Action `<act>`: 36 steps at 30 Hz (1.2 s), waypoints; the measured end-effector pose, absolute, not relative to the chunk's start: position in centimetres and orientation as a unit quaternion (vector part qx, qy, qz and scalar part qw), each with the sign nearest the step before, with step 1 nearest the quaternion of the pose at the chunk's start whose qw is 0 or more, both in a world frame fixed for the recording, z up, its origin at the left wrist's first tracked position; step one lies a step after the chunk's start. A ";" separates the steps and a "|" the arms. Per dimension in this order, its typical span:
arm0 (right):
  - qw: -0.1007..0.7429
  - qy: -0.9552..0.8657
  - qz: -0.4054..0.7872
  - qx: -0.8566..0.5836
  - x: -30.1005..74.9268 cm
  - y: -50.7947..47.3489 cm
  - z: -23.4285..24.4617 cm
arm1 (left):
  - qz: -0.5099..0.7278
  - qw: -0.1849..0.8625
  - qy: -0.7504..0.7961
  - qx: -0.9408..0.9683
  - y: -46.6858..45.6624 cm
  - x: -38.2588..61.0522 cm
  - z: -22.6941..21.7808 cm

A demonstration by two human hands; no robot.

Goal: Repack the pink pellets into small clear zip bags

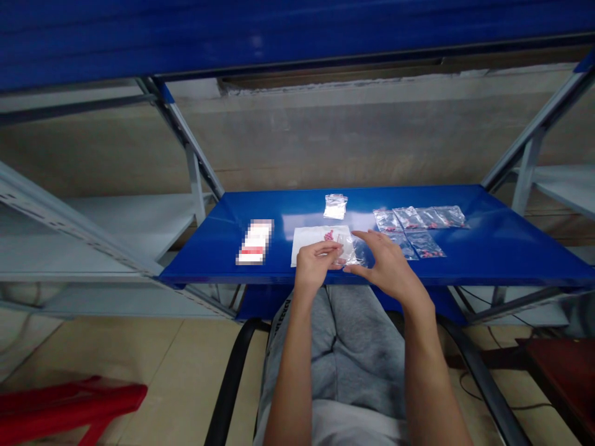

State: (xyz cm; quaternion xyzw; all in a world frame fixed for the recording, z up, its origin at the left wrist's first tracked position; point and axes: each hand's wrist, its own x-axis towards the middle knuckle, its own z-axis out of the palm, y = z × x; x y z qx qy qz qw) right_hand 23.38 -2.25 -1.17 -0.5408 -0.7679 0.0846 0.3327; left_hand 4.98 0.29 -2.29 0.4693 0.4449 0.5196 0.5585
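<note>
A clear plastic zip bag (354, 253) is pinched at its left side by the fingertips of my left hand (317, 263), just above the front edge of the blue shelf. Around the bag's right side my right hand (385, 260) curves with thumb and fingers spread apart; whether a fingertip touches the plastic I cannot tell. Beneath the bag lies a white sheet (303, 238), partly covered by my left hand. A small cluster of red pieces (329, 236) rests on that sheet. What the bag contains is too small to make out.
Right of my hands, several clear bags (430, 218) with small red pieces lie in two rows on the blue shelf (218, 248). Behind the sheet is a stack of clear bags (335, 207). A blurred-out white and red item (255, 241) lies left. Metal posts (183, 139) flank the shelf.
</note>
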 end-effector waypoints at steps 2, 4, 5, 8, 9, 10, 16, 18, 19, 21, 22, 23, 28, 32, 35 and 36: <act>0.318 -0.771 0.073 -0.547 23.0 -2.2 -1.5 | 0.517 0.573 0.439 0.460 0.3 5.0 -2.4; 0.314 -0.773 0.067 -0.547 22.8 -2.1 -1.7 | 0.512 0.581 0.434 0.460 0.2 4.9 -2.5; 0.315 -0.775 0.070 -0.543 22.8 -2.0 -1.8 | 0.507 0.584 0.432 0.464 0.2 4.8 -2.5; 0.321 -0.786 0.105 -0.518 22.9 -1.9 -1.8 | 0.485 0.585 0.428 0.489 0.3 4.5 -2.6; 0.323 -0.788 0.117 -0.511 22.9 -1.9 -1.8 | 0.480 0.583 0.429 0.496 0.3 4.5 -2.6; 0.326 -0.789 0.126 -0.505 23.0 -1.9 -1.8 | 0.475 0.581 0.430 0.501 0.4 4.4 -2.6; 0.339 -0.785 0.140 -0.499 22.4 -1.9 -1.5 | 0.479 0.571 0.436 0.505 0.5 4.6 -2.4; 0.342 -0.782 0.144 -0.501 22.2 -1.9 -1.5 | 0.485 0.554 0.448 0.507 0.4 4.6 -2.3; 0.343 -0.780 0.146 -0.502 22.2 -1.9 -1.5 | 0.486 0.546 0.455 0.509 0.4 4.5 -2.2; 0.344 -0.778 0.151 -0.504 22.2 -1.8 -1.6 | 0.483 0.537 0.470 0.507 0.3 4.5 -2.1; 0.344 -0.777 0.152 -0.504 22.3 -1.7 -1.6 | 0.481 0.538 0.476 0.503 0.3 4.4 -2.0; 0.344 -0.778 0.152 -0.503 22.3 -1.7 -1.7 | 0.479 0.540 0.480 0.499 0.2 4.4 -2.0; 0.352 -0.784 0.156 -0.487 22.2 -1.4 -2.1 | 0.483 0.538 0.482 0.496 0.2 4.3 -2.0; 0.350 -0.779 0.154 -0.496 22.0 -1.3 -2.3 | 0.480 0.536 0.478 0.504 0.4 4.1 -2.3; 0.355 -0.778 0.149 -0.497 22.0 -1.3 -2.3 | 0.478 0.530 0.480 0.510 0.5 3.9 -2.5; 0.357 -0.777 0.149 -0.496 21.9 -1.3 -2.3 | 0.477 0.527 0.481 0.512 0.6 3.9 -2.6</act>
